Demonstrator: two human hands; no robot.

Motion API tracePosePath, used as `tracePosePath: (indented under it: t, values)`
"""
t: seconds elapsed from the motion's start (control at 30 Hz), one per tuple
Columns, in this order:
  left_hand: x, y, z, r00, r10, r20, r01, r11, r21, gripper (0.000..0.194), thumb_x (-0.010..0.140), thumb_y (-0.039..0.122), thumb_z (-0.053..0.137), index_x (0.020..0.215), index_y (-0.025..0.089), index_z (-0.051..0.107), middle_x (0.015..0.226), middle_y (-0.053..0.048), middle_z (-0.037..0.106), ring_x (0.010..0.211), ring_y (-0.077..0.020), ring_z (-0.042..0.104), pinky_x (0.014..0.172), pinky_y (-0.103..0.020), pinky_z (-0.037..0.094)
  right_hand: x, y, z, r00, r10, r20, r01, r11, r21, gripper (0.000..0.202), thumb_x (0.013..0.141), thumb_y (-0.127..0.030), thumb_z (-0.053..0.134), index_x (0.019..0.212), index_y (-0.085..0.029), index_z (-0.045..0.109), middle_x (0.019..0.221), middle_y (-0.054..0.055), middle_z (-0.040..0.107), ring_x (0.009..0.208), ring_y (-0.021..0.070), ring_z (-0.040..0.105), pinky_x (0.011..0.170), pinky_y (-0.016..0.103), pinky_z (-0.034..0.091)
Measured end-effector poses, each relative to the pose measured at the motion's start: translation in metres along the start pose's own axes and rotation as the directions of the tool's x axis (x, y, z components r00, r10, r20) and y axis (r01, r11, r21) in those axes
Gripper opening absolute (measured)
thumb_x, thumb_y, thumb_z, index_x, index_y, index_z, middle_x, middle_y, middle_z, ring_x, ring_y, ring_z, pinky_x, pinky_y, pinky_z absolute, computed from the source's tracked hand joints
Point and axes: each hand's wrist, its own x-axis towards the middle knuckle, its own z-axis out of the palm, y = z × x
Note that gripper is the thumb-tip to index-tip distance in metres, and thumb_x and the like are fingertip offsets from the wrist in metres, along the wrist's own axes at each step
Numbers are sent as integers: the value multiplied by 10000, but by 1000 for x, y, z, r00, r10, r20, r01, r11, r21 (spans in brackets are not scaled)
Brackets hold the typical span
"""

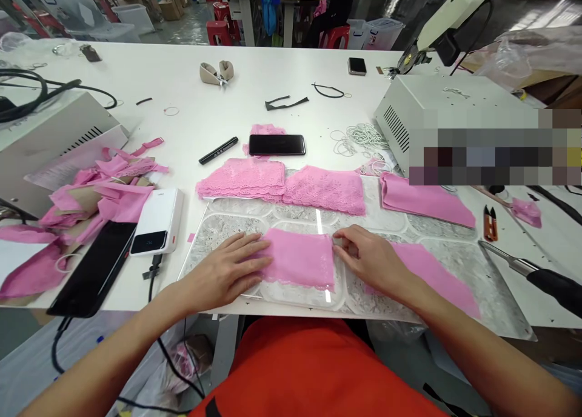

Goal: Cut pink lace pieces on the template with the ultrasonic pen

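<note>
A small pink fabric piece point(297, 259) with a lacy lower edge lies flat on the marble-patterned sheet point(493, 293) in front of me. My left hand point(231, 265) rests on its left end, fingers stretched out. At the upper right corner, the curled thumb and fingers of my right hand point(370, 259) pinch the edge; the fingertips are partly hidden. Another pink piece point(436, 277) lies partly under my right forearm. Beyond the hands are a pink lace stack point(243, 179), a second lace stack point(325, 188) and a folded smooth pink cloth point(425, 200).
Left are pink scraps point(120, 186), a white power bank point(159, 220) and a dark phone point(93, 268). A black phone point(276, 144) and marker point(218, 151) lie behind the lace. Right are a grey machine box point(409, 117), a black-handled tool point(552, 290) and small snips point(490, 224).
</note>
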Motion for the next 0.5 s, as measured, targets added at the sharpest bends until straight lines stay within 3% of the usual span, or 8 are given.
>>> tracePosePath:
  t: [0.13,0.3,0.5]
  values:
    - [-5,7,9,999,-5,-50,10,996,94,313,1025,266,487,1298,212,631,1413,-95,593,1366,-255,505,1172,-475,371,7,-3,0,999,23,37,-22,1000,-14,120,823,-191,491,751,-209,585,711,18,641,592,132,541,553,265,384]
    - [-7,13,9,996,-5,-88,18,989,148,291,1021,251,494,1266,198,643,1349,-110,631,1313,-254,547,1140,-453,389,10,-4,-5,999,50,14,-50,999,6,106,827,-231,502,788,-213,599,703,19,642,579,132,535,550,263,382]
    - [-8,17,11,995,-4,-99,20,986,165,272,1010,235,513,1246,195,641,1299,-112,656,1288,-238,557,1126,-437,393,12,-5,1,994,66,90,-67,998,8,124,816,-249,496,750,-220,597,674,9,631,568,136,538,530,257,376]
